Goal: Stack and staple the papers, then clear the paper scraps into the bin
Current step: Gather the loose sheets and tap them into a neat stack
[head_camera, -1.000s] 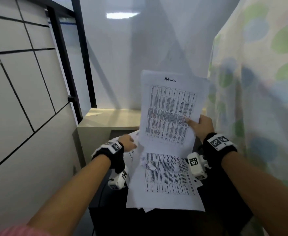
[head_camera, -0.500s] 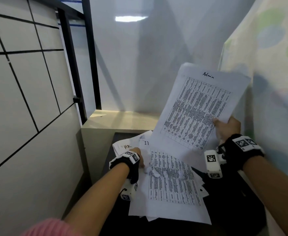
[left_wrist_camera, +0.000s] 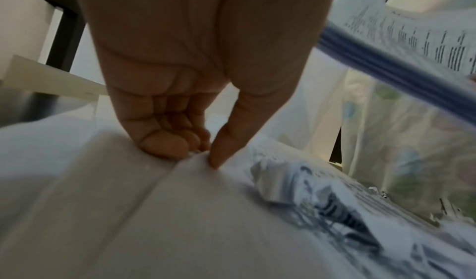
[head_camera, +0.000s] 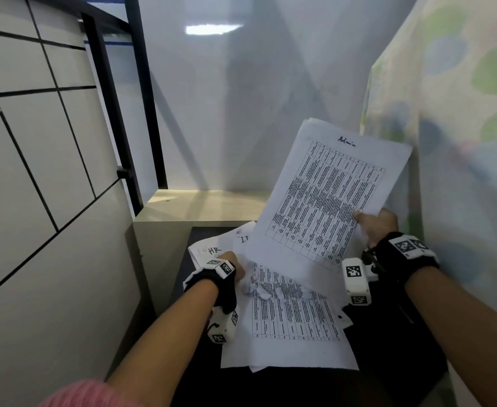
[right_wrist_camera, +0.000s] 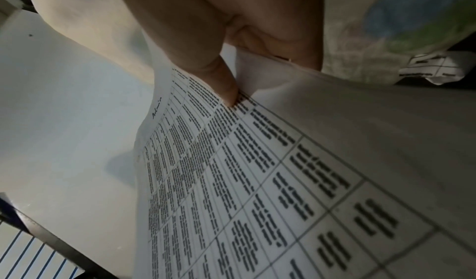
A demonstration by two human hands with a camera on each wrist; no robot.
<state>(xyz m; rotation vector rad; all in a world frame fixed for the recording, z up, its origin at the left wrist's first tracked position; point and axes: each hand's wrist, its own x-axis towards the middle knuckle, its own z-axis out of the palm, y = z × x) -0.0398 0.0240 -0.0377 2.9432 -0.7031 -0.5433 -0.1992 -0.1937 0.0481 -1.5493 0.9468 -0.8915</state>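
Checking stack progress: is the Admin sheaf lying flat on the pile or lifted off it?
Lifted. The right hand pinches the Admin sheaf at its lower edge, holding it tilted up above the papers on the table; thumb on the print in the right wrist view.

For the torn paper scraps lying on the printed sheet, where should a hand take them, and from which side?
Best from above: the paper scraps lie loose in a crumpled row on the flat printed sheet, with raised edges to pinch. The left hand sits just beside them; gathering them toward it probably works.
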